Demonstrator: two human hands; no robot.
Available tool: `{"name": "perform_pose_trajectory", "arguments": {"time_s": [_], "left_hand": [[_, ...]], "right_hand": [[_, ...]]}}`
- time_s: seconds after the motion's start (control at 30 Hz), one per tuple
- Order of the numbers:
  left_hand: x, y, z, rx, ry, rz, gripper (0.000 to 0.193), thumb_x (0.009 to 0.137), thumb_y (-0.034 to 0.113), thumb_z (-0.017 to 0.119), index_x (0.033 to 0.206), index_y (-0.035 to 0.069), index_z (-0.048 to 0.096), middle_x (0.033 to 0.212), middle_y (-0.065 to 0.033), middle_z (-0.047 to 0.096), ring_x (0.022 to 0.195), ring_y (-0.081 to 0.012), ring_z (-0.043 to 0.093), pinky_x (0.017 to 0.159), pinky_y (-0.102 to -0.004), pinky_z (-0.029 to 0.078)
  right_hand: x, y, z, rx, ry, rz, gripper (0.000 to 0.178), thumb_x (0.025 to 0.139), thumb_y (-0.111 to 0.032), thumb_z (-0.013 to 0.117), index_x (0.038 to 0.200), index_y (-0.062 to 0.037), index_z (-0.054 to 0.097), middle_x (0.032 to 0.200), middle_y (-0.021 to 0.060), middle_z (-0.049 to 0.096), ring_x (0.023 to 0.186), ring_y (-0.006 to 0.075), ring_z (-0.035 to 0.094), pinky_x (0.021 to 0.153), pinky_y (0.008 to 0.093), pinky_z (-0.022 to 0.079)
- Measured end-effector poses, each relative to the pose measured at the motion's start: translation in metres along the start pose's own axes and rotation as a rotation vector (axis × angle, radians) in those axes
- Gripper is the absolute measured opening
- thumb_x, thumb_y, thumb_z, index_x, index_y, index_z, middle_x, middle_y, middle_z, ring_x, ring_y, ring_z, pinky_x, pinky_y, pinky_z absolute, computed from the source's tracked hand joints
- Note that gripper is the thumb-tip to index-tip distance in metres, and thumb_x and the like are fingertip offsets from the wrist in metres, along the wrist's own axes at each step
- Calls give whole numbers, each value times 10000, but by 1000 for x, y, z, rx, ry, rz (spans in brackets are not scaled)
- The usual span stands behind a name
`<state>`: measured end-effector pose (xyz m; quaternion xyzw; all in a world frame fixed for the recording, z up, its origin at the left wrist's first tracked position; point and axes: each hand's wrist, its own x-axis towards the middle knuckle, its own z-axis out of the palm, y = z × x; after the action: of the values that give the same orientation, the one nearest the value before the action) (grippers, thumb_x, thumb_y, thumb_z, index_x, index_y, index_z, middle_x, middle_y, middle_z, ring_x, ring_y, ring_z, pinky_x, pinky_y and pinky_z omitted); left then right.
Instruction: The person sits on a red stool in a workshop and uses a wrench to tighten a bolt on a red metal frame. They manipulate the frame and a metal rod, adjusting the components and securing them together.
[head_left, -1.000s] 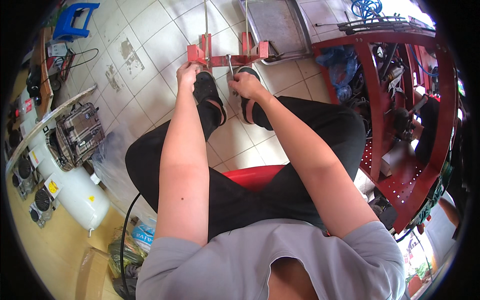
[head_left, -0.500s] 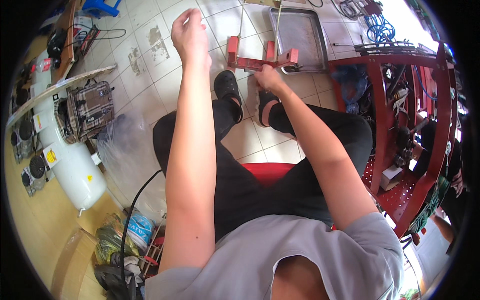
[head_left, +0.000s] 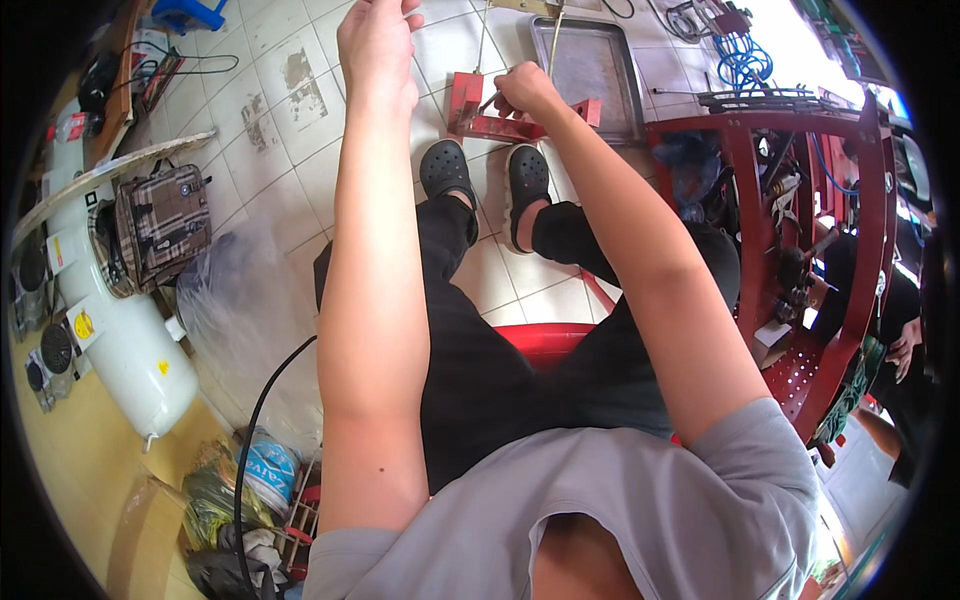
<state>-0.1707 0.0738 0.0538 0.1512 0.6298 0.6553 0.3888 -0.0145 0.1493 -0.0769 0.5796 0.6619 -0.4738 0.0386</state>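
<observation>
My left hand (head_left: 378,55) reaches up to the top edge of the picture, its fingers curled and partly cut off; what they hold, if anything, is hidden. My right hand (head_left: 528,90) is closed round a thin metal tool (head_left: 488,103), whose end sticks out on its left side. That hand is just above a red metal stand (head_left: 495,127) with upright end blocks, standing on the tiles in front of my feet. Two thin rods (head_left: 556,45) rise from the stand toward the top edge.
A shallow metal tray (head_left: 632,90) lies beyond the stand, to the right. A red metal rack (head_left: 740,180) with tools stands at my right, and another person's hand (head_left: 905,345) shows behind it. At left are a checked bag (head_left: 165,225) and a white tank (head_left: 140,365).
My left hand has moved farther up, partly out of the picture. My right hand has risen from the stand's front edge to above it, and the thin metal tool now shows. My right foot has shifted.
</observation>
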Motion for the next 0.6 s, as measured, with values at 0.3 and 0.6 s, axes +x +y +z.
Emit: {"name": "perform_pose_trajectory", "arguments": {"time_s": [0.3, 0.6], "left_hand": [[-7, 13, 1, -140, -42, -27, 325, 827, 296, 589, 1036, 48, 565, 891, -33, 577, 772, -113, 533, 610, -239, 332], [-4, 14, 3, -164, -68, -57, 366, 827, 312, 586, 1071, 43, 543, 920, -34, 555, 808, -121, 514, 639, -246, 330]], "right_hand": [[36, 6, -5, 353, -98, 171, 233, 819, -109, 433, 748, 43, 594, 692, 140, 653, 512, 198, 607, 449, 314, 483], [68, -4, -10, 317, -180, 222, 251, 825, -99, 390, 774, 75, 562, 670, 159, 627, 510, 210, 613, 419, 310, 497]]}}
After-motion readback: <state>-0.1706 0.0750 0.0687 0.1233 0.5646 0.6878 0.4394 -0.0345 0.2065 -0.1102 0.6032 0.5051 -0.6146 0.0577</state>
